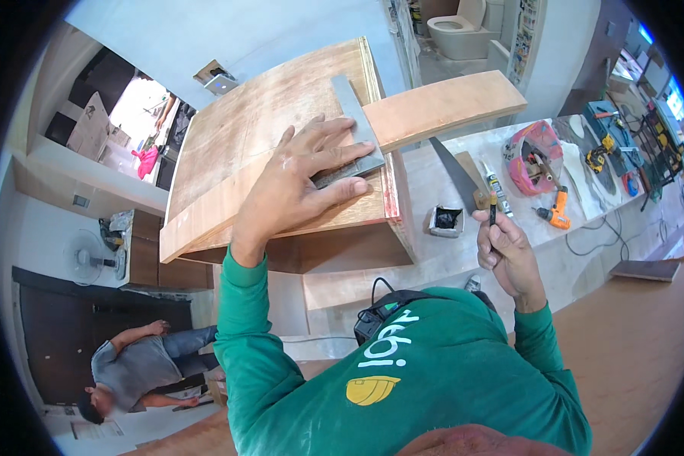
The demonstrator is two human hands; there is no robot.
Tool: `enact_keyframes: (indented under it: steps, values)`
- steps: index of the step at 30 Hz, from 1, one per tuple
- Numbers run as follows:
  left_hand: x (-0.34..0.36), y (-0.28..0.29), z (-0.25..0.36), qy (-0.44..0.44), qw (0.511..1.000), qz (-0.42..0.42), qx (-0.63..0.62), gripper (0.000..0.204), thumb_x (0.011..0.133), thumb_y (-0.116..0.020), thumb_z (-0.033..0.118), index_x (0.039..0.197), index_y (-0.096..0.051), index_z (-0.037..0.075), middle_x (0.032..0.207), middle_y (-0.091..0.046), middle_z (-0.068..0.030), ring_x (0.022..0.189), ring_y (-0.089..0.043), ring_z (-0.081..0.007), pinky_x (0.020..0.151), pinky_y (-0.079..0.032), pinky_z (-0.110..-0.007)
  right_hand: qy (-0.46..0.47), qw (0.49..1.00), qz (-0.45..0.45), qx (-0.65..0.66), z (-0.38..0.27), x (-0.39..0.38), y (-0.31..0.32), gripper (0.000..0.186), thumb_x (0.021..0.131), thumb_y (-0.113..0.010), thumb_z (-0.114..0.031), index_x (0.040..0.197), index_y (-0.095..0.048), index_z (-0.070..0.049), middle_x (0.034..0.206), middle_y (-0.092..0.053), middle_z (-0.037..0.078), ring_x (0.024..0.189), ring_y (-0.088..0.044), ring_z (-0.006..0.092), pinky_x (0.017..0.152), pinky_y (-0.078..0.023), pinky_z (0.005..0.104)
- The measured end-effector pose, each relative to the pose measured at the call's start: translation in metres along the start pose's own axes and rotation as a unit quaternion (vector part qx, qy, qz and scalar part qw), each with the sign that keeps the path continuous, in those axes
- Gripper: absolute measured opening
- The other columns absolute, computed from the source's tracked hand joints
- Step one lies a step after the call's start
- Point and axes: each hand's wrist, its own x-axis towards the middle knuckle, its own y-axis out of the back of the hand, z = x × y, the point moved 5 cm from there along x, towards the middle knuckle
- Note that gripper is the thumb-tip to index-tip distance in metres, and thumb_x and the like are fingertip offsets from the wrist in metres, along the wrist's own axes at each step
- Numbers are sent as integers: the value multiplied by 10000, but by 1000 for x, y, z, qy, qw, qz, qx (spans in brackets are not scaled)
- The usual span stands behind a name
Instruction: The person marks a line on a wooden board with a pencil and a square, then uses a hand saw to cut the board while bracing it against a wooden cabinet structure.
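My left hand (308, 163) lies flat with fingers spread, pressing on a grey metal square (348, 102) on top of a plywood box (273, 99). A long wooden board (444, 110) lies across the box. Its right end juts past the box's edge, and its middle is partly hidden by my hand and the square. Off the box's right side, my right hand (509, 247) pinches a slim dark pencil (493, 207) upright, its lighter tip upward. Near that hand are a white tube (497, 188) and a grey, saw-like blade (456, 175).
On the bench (425, 186) stand a small container with black contents (446, 221) and a pink bucket (515, 167) of tools. An orange drill (558, 210) lies nearby, its surroundings crossed by cables (608, 232). Another person (144, 357) is at the lower left.
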Motion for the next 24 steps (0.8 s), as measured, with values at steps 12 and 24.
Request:
enact_keyframes:
  steps: [12,24]
  values:
    - [7,3,-7,9,998,5,-69,525,837,-866,436,1301,-798,199,1467,-630,-200,1314,-619,-398,1129,-478,-476,-9,1000,-20,-3,3,4,6,439,1098,-629,-303,1425,-613,-11,828,-503,-20,664,-426,65,597,-362,233]
    - [7,4,-3,1,998,2,-65,483,865,-853,357,1306,-795,168,1457,-649,-150,1324,-616,-360,1121,-484,-470,-19,999,-36,-11,4,12,2,457,1094,-635,-293,1437,-598,7,828,-507,-18,661,-425,65,594,-365,236]
